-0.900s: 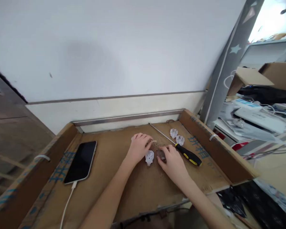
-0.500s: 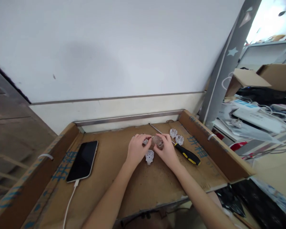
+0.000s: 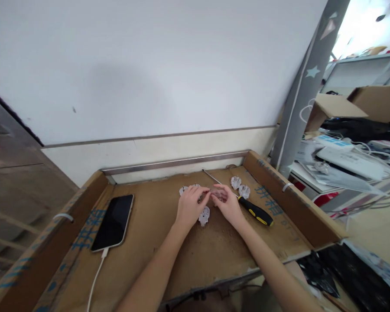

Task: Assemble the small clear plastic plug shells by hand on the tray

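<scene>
My right hand [image 3: 228, 205] is closed around a see-through plastic plug cover [image 3: 219, 193], partly hidden by the fingers. My left hand [image 3: 191, 206] is closed in a pinch, its fingertips meeting the cover's left side; whatever they grip is mostly hidden. Just below the hands lies a white plug half [image 3: 204, 215]. Behind the left fingers another clear plug piece [image 3: 183, 190] shows in part. Two clear plug pieces with pins, one [image 3: 235, 182] behind the other [image 3: 244, 191], rest right of my right hand. A black-and-yellow screwdriver [image 3: 256, 211] lies beside them, its shaft running behind the hand.
Cardboard lines the work surface [image 3: 143, 242], with raised cardboard sides left and right [image 3: 292, 201]. A phone [image 3: 113, 223] with a white cable [image 3: 95, 277] lies at the left. A grey post [image 3: 299, 95] and a cluttered shelf [image 3: 344, 160] stand at the right.
Both hands stay together, and the plug cover has turned and sits more within the right fingers. My left hand has shifted slightly, so more of the plug pieces behind it shows.
</scene>
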{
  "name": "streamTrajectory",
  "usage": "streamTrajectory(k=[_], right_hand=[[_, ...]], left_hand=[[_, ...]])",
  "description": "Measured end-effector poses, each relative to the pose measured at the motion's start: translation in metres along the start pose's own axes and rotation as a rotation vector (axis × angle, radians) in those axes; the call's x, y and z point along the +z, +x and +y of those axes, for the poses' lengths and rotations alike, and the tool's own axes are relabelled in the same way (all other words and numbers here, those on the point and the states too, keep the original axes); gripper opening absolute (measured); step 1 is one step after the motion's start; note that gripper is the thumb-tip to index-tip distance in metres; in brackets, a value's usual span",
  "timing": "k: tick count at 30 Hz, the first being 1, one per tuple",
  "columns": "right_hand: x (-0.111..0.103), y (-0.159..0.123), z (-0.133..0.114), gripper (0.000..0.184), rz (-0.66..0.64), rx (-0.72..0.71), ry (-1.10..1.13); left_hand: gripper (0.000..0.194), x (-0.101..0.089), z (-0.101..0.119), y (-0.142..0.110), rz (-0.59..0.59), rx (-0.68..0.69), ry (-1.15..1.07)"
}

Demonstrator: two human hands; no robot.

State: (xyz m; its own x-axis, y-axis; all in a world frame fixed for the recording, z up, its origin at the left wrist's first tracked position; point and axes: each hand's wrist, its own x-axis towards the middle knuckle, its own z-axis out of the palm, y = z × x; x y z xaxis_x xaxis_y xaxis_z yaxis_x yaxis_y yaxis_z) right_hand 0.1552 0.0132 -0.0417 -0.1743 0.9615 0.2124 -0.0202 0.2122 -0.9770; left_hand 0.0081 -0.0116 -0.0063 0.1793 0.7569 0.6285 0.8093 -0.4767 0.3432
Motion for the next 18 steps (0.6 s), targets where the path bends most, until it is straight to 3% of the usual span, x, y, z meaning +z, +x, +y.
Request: streamTrajectory(k=[9,18], right_hand=[[-0.005,-0.001,-0.015,0.059,-0.071,0.231,0.379],[-0.003,-0.001,-0.014,0.045,-0.05,0.213,0.385]], left_hand=[[0.013,-0.002,-0.001,0.0,0.088,0.022,-0.004],[0.012,0.001,0.001,0.0,0.071,0.023,0.062]])
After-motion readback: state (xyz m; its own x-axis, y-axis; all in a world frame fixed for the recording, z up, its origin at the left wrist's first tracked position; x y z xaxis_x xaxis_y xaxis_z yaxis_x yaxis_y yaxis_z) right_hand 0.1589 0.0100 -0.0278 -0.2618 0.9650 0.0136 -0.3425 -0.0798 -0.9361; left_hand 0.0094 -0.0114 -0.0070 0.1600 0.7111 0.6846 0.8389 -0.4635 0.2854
